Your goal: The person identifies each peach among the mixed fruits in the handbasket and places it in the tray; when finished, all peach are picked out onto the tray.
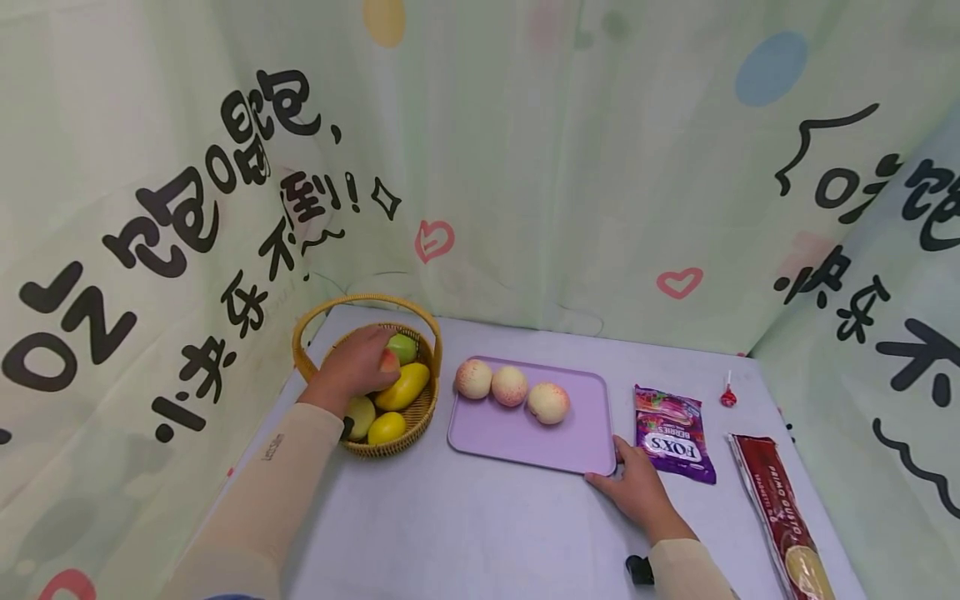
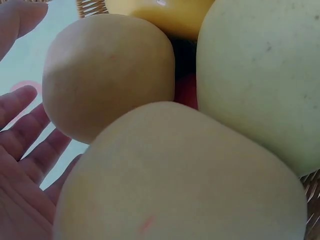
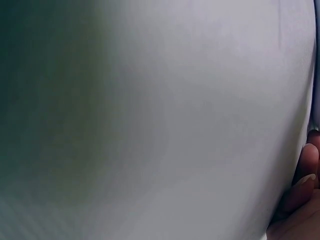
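My left hand (image 1: 363,362) reaches down into a wicker basket (image 1: 432,400) at the back left. In the left wrist view its fingers (image 2: 25,120) are spread beside a pale round fruit (image 2: 107,75). A reddish-orange fruit (image 1: 389,362) shows at the fingertips in the head view. Around the hand lie a green fruit (image 1: 403,347), a yellow mango (image 1: 405,387), a lemon (image 1: 387,428) and a yellow-green fruit (image 1: 361,416). My right hand (image 1: 637,487) holds the front right corner of a purple tray (image 1: 517,437), its thumb at the front edge. Three peaches (image 1: 510,387) sit on the tray.
Right of the tray lies a purple FOX'S candy bag (image 1: 675,433). Beyond it are a red lollipop (image 1: 728,396) and a long red spaghetti pack (image 1: 783,517). The basket's handle (image 1: 367,297) arches over its back. Printed curtains (image 1: 525,167) enclose the white table (image 1: 420,533).
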Available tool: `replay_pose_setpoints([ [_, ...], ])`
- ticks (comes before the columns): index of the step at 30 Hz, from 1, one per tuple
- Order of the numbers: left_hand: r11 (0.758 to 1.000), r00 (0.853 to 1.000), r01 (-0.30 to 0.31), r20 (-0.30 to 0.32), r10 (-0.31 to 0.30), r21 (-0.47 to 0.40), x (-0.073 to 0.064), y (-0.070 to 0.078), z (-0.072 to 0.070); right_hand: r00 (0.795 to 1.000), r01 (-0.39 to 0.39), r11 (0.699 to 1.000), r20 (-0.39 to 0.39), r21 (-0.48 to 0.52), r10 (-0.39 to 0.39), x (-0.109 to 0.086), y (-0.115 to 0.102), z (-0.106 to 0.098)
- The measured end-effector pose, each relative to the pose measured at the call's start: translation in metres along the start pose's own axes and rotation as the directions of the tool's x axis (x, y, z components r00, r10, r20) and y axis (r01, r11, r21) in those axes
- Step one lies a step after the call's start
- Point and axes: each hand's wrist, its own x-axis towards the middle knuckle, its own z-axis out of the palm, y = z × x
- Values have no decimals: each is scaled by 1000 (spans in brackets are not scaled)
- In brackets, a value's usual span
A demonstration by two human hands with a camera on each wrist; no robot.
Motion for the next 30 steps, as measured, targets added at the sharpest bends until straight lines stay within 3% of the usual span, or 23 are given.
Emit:
replay_pose_setpoints([
  [9, 999, 998, 39, 45, -40, 12, 2, 1, 0, 1000, -1, 1000, 6, 5, 1, 0, 0, 0],
  [30, 997, 989, 65, 131, -69, 28, 11, -2, 2, 1000, 6, 1000, -2, -1, -6, 1, 1, 0],
])
